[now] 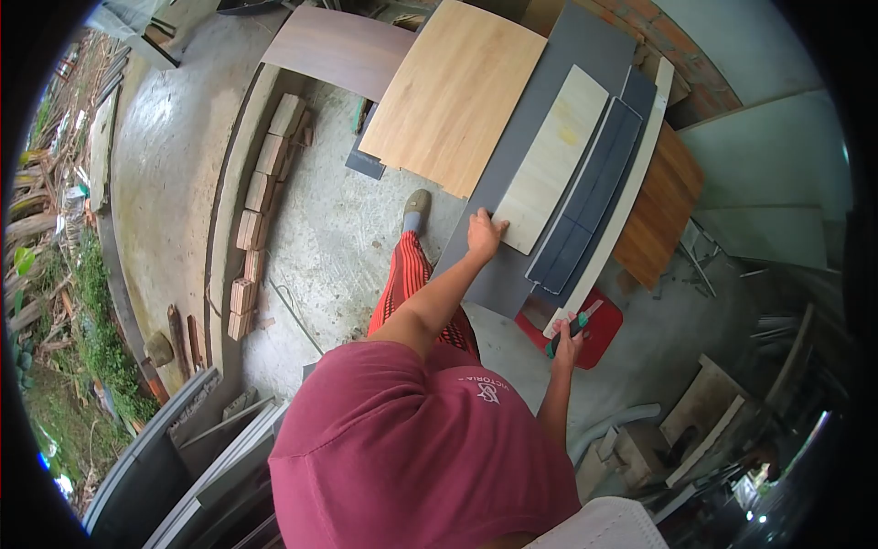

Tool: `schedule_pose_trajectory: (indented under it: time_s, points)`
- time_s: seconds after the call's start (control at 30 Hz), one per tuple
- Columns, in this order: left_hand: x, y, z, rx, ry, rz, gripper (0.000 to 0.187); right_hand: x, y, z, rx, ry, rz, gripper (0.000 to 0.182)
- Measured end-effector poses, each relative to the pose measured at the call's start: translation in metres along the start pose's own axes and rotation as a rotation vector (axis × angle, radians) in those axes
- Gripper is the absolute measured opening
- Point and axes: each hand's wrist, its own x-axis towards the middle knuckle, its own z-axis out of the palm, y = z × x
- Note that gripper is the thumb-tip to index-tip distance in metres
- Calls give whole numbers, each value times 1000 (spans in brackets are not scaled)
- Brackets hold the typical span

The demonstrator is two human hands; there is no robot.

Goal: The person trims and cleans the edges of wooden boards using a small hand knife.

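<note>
My left hand (486, 232) is at the near corner of a long pale board (556, 156), thumb on its face and fingers along its edge. That board lies on a wide dark grey panel (498, 274). In my right hand (568, 342) is a knife-like tool (580, 323) with a green and black handle; its exact kind is hard to make out. The tool is by the near end of a narrow whitish strip (604, 252), over a red plastic stool (604, 334). Between the pale board and the strip lies a dark, lined panel (585, 197).
A light wood-grain board (457, 91) and a brownish board (338, 48) extend to the left. Darker wooden planks (663, 206) lie at right. Bricks (251, 229) line a low ledge. Offcuts (704, 412) are stacked at lower right, and long panels (165, 457) lean at lower left.
</note>
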Motion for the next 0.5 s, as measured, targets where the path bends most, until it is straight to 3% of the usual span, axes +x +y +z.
schedule_pose_trajectory:
  time_s: [0.23, 0.3, 0.33, 0.4, 0.43, 0.5]
  points:
    - [5, -12, -9, 33, -101, 0, 30, 12, -17, 25, 27, -82, 13, 31]
    - [11, -13, -8, 26, -245, 119, 31, 10, -27, 37, -11, -94, 19, 31]
    - [15, -13, -9, -21, -208, 74, 39, 9, -32, 43, -45, -92, 21, 31]
    - [47, -29, -32, -444, 86, -263, 50, 6, -44, 49, -52, -90, -9, 31]
    - [84, -71, -24, -549, 176, -389, 61, 4, -47, 54, -49, -109, -30, 30]
    - [115, -76, -71, -890, 183, -570, 68, 2, -48, 54, -60, -110, -32, 29]
